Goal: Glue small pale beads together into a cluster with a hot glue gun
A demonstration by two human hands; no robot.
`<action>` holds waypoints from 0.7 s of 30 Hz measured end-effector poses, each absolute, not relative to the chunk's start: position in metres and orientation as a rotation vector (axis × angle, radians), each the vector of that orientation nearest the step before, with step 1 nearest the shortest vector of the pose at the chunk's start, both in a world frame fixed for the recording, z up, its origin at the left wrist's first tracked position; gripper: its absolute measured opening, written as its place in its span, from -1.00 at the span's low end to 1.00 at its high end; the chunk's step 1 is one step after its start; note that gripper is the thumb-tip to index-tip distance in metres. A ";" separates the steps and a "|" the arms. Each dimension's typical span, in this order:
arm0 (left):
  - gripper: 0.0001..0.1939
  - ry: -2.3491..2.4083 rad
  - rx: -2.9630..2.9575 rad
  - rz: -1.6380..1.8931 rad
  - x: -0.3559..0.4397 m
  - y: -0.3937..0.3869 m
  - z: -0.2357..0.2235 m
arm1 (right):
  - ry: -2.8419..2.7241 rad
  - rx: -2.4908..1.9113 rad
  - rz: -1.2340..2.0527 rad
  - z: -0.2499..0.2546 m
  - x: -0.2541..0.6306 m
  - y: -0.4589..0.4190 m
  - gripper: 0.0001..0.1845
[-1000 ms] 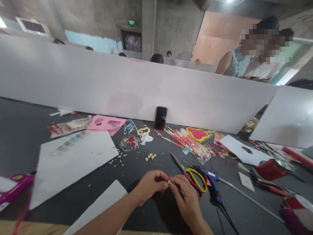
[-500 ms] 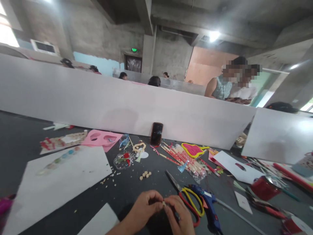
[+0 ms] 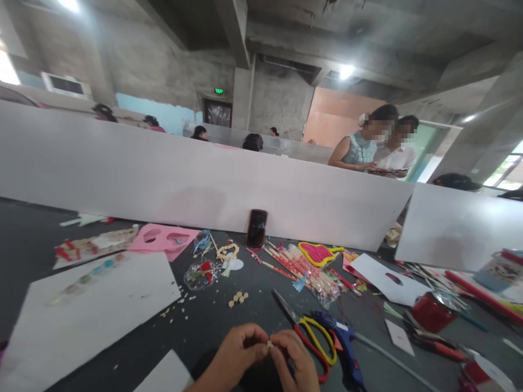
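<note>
pinching a tiny pale piece (image 3: 269,344) between them, both hands (image 3: 239,351) leave its direction and long axis unclear.

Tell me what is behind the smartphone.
A long white panel stands behind the smartphone. The patch of panel directly behind the phone is covered, so whether they touch cannot be told.

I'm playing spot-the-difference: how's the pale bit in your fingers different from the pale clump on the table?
The pale bit looks smaller than the pale clump. Fingers of the left hand and right hand pinch the pale bit; the pale clump lies on the dark table. Both look cream-coloured.
</note>
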State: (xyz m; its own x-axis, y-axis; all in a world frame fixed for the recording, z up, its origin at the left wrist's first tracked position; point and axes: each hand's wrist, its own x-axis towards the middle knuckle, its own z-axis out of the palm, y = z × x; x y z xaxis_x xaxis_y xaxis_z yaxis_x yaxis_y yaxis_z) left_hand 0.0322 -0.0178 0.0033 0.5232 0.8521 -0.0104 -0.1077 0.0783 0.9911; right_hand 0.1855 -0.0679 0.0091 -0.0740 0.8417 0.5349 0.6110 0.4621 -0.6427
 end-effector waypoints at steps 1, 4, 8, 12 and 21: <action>-0.64 0.735 1.293 0.816 0.032 -0.018 0.004 | -1.775 -1.237 0.303 0.009 0.186 -0.068 -0.88; -0.63 0.740 1.285 0.803 0.032 -0.018 0.006 | -1.771 -1.230 0.297 0.009 0.186 -0.067 -0.88; -0.60 0.745 1.280 0.806 0.032 -0.019 0.008 | -1.787 -1.233 0.338 0.008 0.185 -0.068 -0.88; -0.59 0.765 1.308 0.806 0.032 -0.019 0.008 | -1.798 -1.238 0.345 0.009 0.185 -0.068 -0.88; -0.60 0.714 1.167 0.758 0.028 -0.021 0.016 | -1.755 -1.271 0.379 0.017 0.183 -0.073 -0.86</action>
